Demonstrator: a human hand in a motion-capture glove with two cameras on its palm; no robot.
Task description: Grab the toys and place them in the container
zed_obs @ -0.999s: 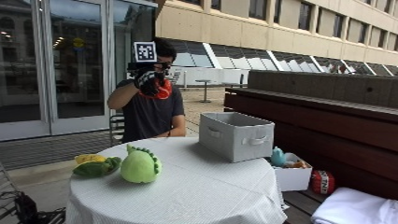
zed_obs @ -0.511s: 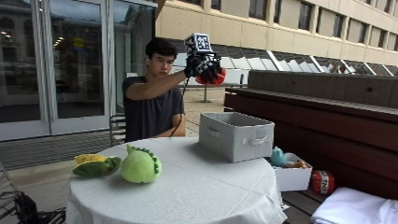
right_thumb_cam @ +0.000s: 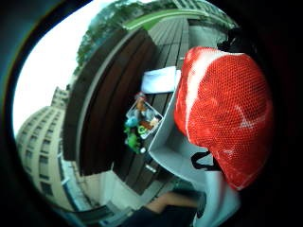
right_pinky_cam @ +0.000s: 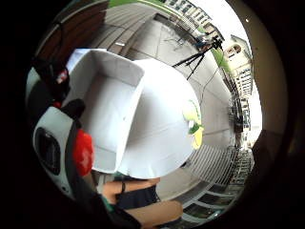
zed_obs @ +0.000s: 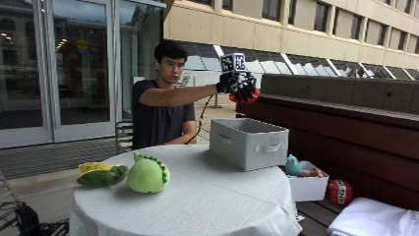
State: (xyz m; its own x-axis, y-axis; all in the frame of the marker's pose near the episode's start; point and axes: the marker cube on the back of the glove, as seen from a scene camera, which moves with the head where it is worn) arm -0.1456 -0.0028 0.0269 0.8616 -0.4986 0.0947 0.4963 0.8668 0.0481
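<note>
My gloved right hand [zed_obs: 239,86] is held high above the grey fabric container [zed_obs: 249,142] on the round table, fingers curled down round a red toy [zed_obs: 245,97]. The red toy [right_thumb_cam: 226,116] fills much of the thumb side palm view. From the little finger side the container [right_pinky_cam: 107,114] looks empty, with the red toy [right_pinky_cam: 84,151] at the palm's edge. A green dinosaur plush [zed_obs: 148,173] and a green and yellow plush [zed_obs: 100,173] lie on the white tablecloth [zed_obs: 196,201] at the table's left side.
A small white box [zed_obs: 308,182] with several toys sits on the wooden bench beyond the table, next to a red ball [zed_obs: 338,191] and a white cloth [zed_obs: 373,221]. The person's bare arm rests by the table's far edge.
The hand has carried the red toy from in front of the person's face rightward, out to a spot above the container.
</note>
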